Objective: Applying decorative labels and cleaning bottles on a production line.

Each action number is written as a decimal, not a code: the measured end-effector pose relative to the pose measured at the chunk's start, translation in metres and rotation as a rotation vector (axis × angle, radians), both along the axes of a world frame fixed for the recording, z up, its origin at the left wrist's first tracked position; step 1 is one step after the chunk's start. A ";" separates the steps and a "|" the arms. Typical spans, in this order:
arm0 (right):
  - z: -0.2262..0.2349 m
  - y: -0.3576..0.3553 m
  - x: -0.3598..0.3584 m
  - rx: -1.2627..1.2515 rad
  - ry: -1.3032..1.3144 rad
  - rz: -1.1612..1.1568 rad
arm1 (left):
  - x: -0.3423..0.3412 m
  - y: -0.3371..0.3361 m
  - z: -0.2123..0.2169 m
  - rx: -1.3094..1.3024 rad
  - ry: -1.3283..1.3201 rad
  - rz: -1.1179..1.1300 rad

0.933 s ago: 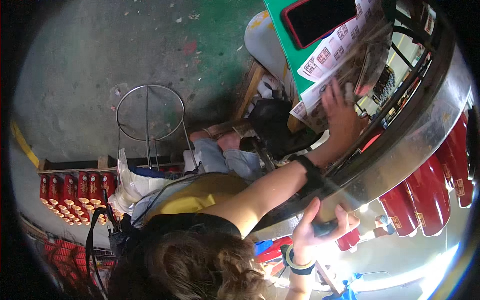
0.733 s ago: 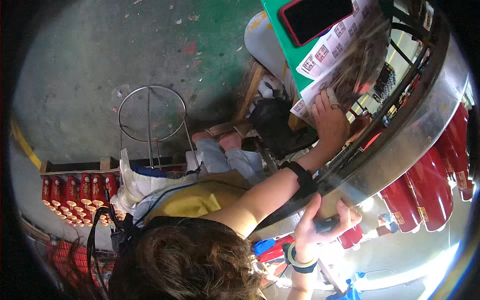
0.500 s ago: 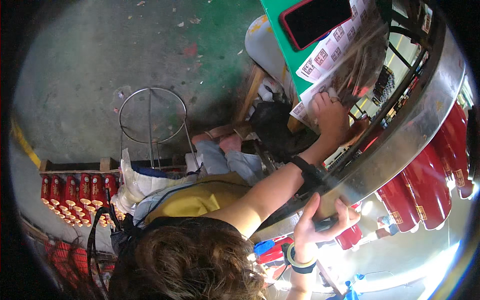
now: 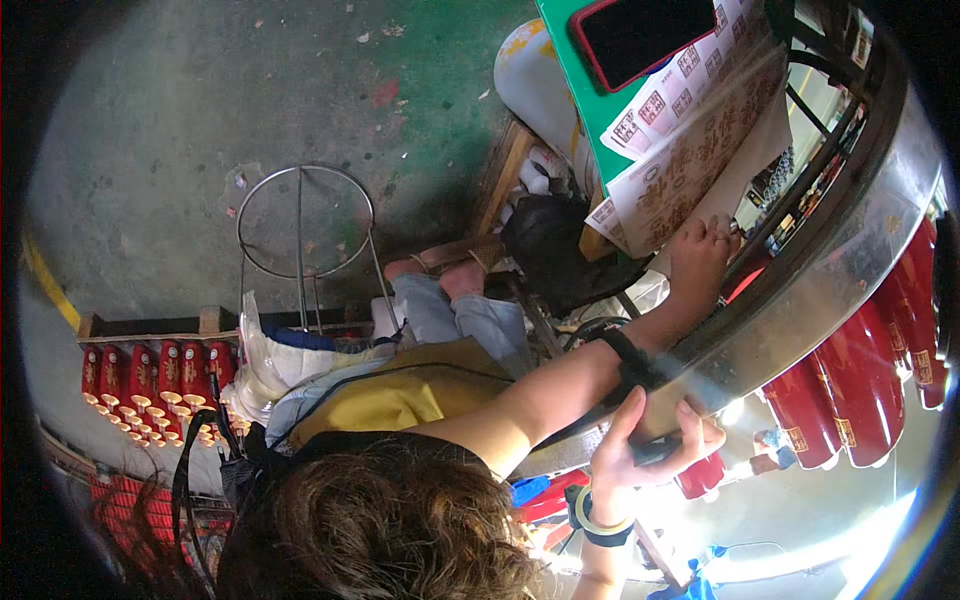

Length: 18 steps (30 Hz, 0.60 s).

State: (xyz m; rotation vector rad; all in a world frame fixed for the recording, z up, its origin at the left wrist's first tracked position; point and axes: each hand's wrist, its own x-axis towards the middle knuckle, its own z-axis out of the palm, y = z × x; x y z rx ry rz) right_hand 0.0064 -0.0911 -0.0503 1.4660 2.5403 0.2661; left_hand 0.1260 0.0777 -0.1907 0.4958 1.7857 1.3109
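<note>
My left hand (image 4: 703, 258) has its fingers closed at the lower edge of a printed sheet (image 4: 680, 165), which carries rows of brown characters. Under it lie more white sheets (image 4: 648, 110) with square dark-red marks, on a green board (image 4: 590, 120). A dark band wraps my left wrist. Beside the curved metal rim (image 4: 800, 320), my right hand (image 4: 640, 455) has its thumb and fingers spread apart, and I see nothing held in it. Something dark shows between thumb and fingers, too unclear to name. A pale ring-shaped roll (image 4: 590, 515) sits round my right wrist.
A phone in a red case (image 4: 645, 40) lies on the board. Red bottles (image 4: 860, 385) stand beyond the rim. A round metal stool frame (image 4: 305, 222) is on the floor at left, near a wooden pallet edge (image 4: 150, 328) and rows of red bottles (image 4: 142, 372).
My left hand has moved right and down toward the rim. The printed sheet, blurred and glossy before, now shows its characters clearly. My right hand has hardly moved.
</note>
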 end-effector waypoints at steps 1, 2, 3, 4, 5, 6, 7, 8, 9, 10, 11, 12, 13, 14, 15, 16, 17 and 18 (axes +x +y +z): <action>0.000 0.000 0.000 -0.009 0.016 0.015 | 0.001 0.000 0.000 -0.001 0.010 0.011; 0.001 0.000 0.000 -0.009 -0.008 0.009 | 0.002 0.000 0.001 0.010 -0.037 0.014; 0.001 0.000 0.000 0.003 -0.040 -0.004 | 0.004 -0.001 0.001 0.019 -0.054 0.022; 0.001 -0.001 0.000 -0.011 -0.034 0.003 | 0.006 -0.001 0.001 0.017 -0.085 0.018; 0.001 -0.001 0.000 -0.009 -0.024 -0.001 | 0.007 0.000 0.001 0.035 -0.102 -0.027; 0.001 0.000 0.000 0.002 -0.022 -0.009 | 0.009 0.000 0.002 0.053 -0.121 -0.072; 0.000 0.000 0.000 -0.006 -0.017 -0.004 | 0.009 0.000 0.002 0.055 -0.123 -0.072; 0.000 0.000 0.000 -0.001 -0.021 0.007 | 0.010 0.000 0.001 0.054 -0.055 -0.044; -0.001 0.000 -0.001 0.017 -0.022 0.015 | 0.010 0.000 0.000 0.054 -0.001 -0.060; -0.002 0.001 -0.001 0.004 -0.022 0.018 | 0.008 0.000 -0.002 0.054 0.017 -0.017; -0.002 0.001 -0.001 0.001 0.013 0.017 | 0.007 0.000 -0.005 0.024 -0.080 -0.086; -0.003 0.001 -0.001 0.004 0.031 0.010 | 0.004 0.000 -0.009 -0.007 -0.166 -0.156; -0.003 0.001 -0.001 0.000 0.050 0.019 | 0.002 -0.001 -0.012 -0.004 -0.173 -0.154; -0.003 0.001 -0.002 0.000 0.053 0.005 | -0.001 -0.003 -0.016 -0.009 -0.122 -0.048; -0.003 0.001 -0.002 0.002 0.058 -0.010 | -0.004 -0.005 -0.019 -0.011 -0.106 0.002; -0.003 0.001 -0.002 0.007 0.061 -0.012 | -0.008 -0.008 -0.024 0.010 -0.087 0.016; -0.003 0.001 -0.002 0.009 0.059 0.001 | -0.011 -0.012 -0.028 0.029 -0.140 -0.052; -0.002 0.001 -0.001 0.015 0.046 -0.008 | -0.015 -0.014 -0.032 0.050 -0.037 0.007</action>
